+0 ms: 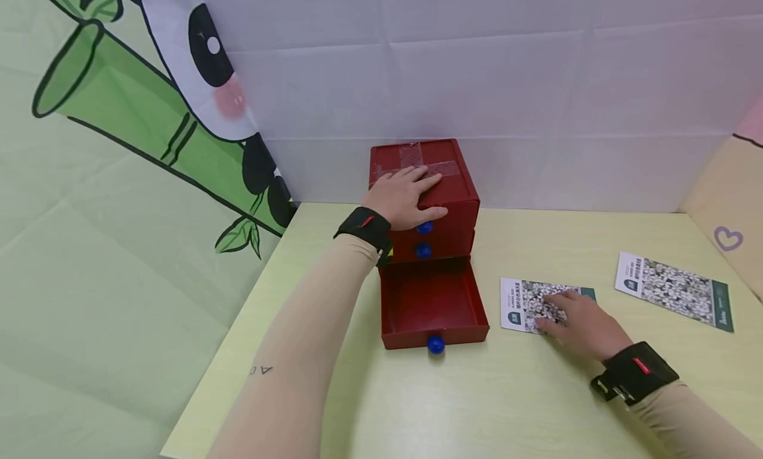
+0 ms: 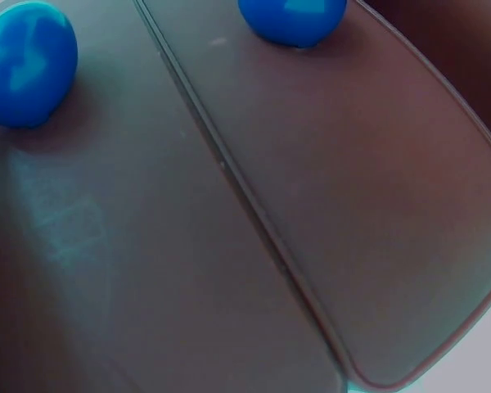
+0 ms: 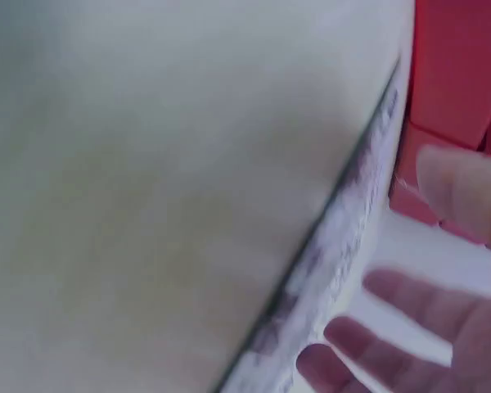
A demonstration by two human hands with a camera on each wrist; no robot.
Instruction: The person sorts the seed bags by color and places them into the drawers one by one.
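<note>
A small red chest of drawers stands against the back cloth, with clear tape on its top. My left hand rests on that top, fingers spread, thumb over the front edge. The bottom drawer is pulled out and has nothing in it. The two drawers above are closed; their blue knobs show in the left wrist view. To the right lies a flower seed packet printed with white blossoms. Over its right part is my right hand, fingers loosely bent and apart; whether they touch it I cannot tell.
A second flower seed packet lies at an angle farther right on the pale wooden table. Printed cloth walls enclose the table at the back and sides. The pulled-out drawer's blue knob juts toward the table's front.
</note>
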